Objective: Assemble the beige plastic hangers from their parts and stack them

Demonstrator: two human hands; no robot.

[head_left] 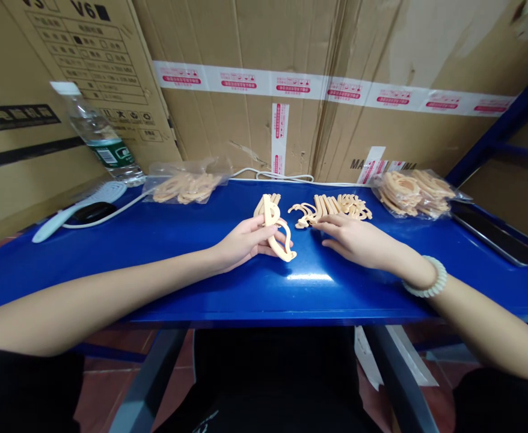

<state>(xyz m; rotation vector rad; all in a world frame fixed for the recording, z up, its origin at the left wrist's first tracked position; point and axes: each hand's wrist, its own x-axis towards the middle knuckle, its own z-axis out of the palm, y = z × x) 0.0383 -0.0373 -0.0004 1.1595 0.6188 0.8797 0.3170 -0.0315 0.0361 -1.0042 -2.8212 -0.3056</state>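
Note:
My left hand (246, 240) is closed around a small stack of beige plastic hook-shaped pieces (275, 231), held just above the blue table (178, 264). My right hand (354, 239) lies palm down on the table with fingers stretched toward a loose pile of the same beige pieces (336, 208), its fingertips touching the pile's near edge. A white bead bracelet (429, 282) circles my right wrist.
Two clear bags of beige pieces lie at the back: one on the left (185, 183), one on the right (411, 191). A water bottle (97, 135), a white hairbrush (77, 207), a white cable (273, 175) and a dark phone (494, 234) sit nearby. Cardboard boxes (291, 90) wall the back.

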